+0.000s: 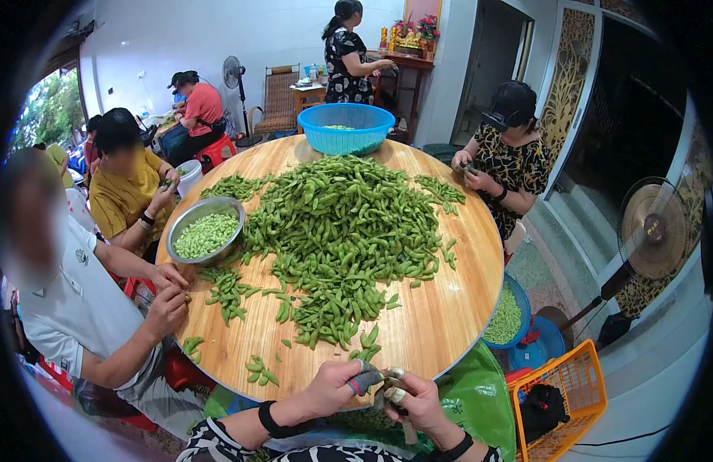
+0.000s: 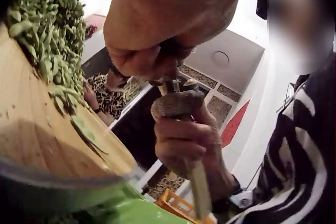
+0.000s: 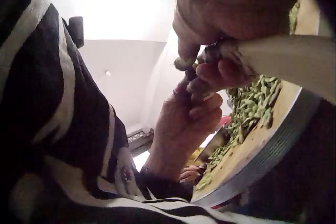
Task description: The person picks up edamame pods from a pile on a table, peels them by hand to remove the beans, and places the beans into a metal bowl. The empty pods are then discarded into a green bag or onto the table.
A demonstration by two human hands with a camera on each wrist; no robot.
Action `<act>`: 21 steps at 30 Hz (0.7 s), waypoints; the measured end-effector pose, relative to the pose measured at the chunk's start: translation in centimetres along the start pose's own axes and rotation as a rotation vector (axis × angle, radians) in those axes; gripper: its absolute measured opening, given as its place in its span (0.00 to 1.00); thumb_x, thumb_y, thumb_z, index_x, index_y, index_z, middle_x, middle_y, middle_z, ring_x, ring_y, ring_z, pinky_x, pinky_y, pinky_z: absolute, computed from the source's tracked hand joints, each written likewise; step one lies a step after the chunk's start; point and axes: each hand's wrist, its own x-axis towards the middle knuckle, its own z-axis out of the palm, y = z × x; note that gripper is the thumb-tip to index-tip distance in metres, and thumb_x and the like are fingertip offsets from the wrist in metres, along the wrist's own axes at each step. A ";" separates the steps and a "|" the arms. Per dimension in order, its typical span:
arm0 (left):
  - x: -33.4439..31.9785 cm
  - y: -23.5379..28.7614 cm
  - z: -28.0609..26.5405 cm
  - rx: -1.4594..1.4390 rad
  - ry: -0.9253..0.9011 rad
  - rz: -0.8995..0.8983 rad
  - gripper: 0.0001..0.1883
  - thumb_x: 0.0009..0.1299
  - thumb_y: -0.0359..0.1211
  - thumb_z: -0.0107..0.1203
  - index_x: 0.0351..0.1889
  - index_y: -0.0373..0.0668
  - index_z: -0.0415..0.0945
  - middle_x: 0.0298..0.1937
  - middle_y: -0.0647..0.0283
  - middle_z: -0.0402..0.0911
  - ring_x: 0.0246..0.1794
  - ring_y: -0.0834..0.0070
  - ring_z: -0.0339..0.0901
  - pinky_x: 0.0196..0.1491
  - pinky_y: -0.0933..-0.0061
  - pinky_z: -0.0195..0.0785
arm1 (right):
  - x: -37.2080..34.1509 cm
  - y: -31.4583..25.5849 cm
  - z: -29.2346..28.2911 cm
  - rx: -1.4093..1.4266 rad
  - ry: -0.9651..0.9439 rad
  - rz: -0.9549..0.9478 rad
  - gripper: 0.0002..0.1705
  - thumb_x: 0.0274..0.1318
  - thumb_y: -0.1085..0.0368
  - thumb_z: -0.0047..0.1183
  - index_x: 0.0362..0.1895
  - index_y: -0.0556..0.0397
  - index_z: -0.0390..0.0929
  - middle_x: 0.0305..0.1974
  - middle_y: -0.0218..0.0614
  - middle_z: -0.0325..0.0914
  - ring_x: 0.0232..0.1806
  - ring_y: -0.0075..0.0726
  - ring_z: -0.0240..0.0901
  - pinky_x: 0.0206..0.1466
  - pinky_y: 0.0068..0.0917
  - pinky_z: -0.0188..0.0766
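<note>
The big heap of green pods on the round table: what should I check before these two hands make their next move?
1. Pods left in the heap: ok, lots.
2. Loose pods near the hands: ok, a few lie just past the fingers.
3. Left hand and right hand together: ok, their fingertips meet at the table's edge.
4. Finger wraps on: ok, both hands have some.
5. Small pod between the fingertips split open: cannot tell, fingers hide it.
6. Metal bowl near these hands: not ok, it's over by the person in white.
</note>
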 end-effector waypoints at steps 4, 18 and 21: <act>-0.8 -0.6 1.5 -0.435 -0.019 -0.403 0.08 0.69 0.34 0.56 0.36 0.39 0.79 0.22 0.71 0.75 0.20 0.88 0.68 0.23 0.82 0.60 | -0.4 -0.3 0.4 -0.178 0.079 -0.052 0.22 0.57 0.71 0.55 0.56 0.59 0.67 0.36 0.32 0.77 0.28 0.20 0.71 0.29 0.17 0.68; -0.1 -1.4 2.3 -0.975 -0.088 -0.659 0.07 0.69 0.33 0.55 0.31 0.39 0.76 0.17 0.72 0.69 0.12 0.87 0.59 0.15 0.84 0.48 | 0.6 -1.2 0.3 -0.712 0.157 -0.221 0.18 0.49 0.65 0.64 0.41 0.57 0.71 0.24 0.30 0.71 0.25 0.20 0.62 0.28 0.24 0.65; -0.4 -1.8 2.8 -0.847 -0.041 -0.664 0.07 0.69 0.32 0.53 0.31 0.39 0.77 0.17 0.72 0.68 0.14 0.87 0.59 0.17 0.84 0.49 | 0.4 -1.2 0.4 -0.740 0.144 -0.241 0.17 0.49 0.64 0.63 0.39 0.57 0.71 0.22 0.34 0.67 0.23 0.25 0.60 0.26 0.26 0.63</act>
